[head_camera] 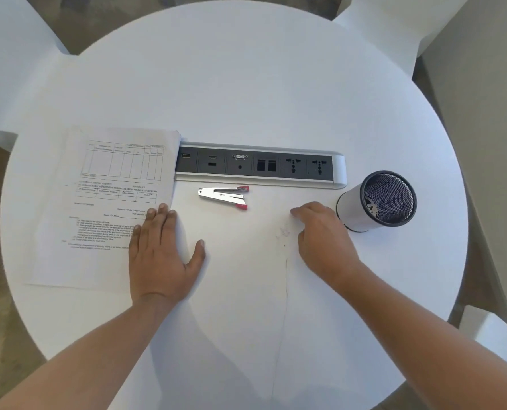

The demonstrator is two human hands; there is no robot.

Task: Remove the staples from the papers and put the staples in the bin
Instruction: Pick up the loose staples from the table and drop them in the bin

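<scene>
Sensibly, the flat left hand (157, 253) is pinning light, floppy papers (104, 202) left of the bin (379, 202); the right hand (323, 232) is curling, grip unclear.

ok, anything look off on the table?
Two marks on the table: a faint pinkish smudge beside the right hand, and a thin dark line running from below it toward the near edge; crack or pen mark, cannot tell. The papers also cover the left end of the socket strip.
</scene>
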